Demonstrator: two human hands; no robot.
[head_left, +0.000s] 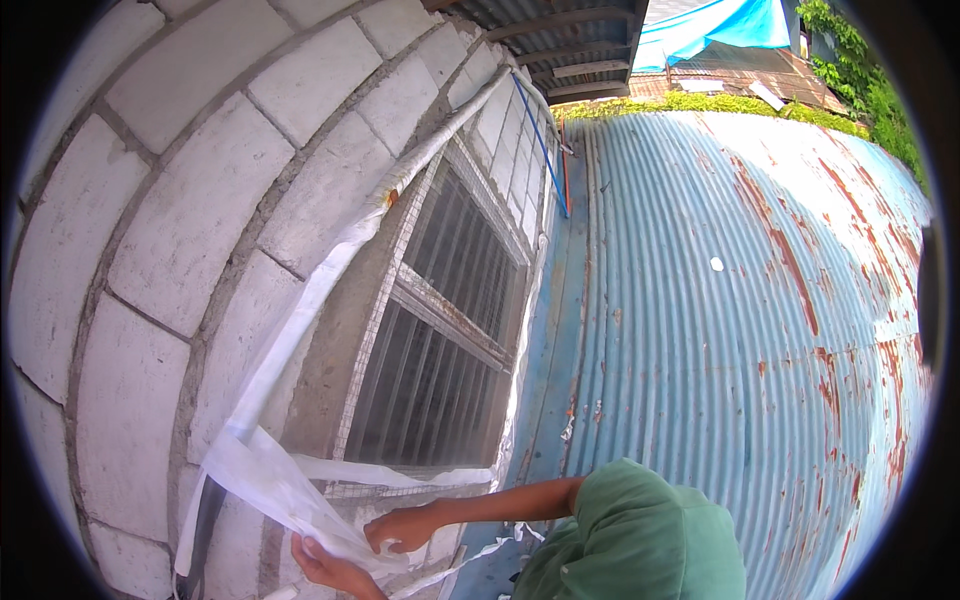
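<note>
My left hand (320, 560) grips the edge of a translucent white plastic strip (285, 485) at the bottom of the view. Just right of it, my right hand (395, 530), on an arm in a green sleeve (640, 525), has curled fingers on the same strip. The plastic runs up to a long wrapped pipe (330, 260) along the block wall, with a dark length of pipe or hose (208, 515) showing below the wrapping. A mesh-covered window (430, 370) is above my hands.
White block wall (190, 230) fills the left. A rusty blue corrugated roof (680, 300) lies right. Thin blue (540, 140) and orange (565, 160) pipes stand by the far wall, under an overhanging eave (555, 40); a blue tarp (710, 30) and plants (880, 120) are beyond.
</note>
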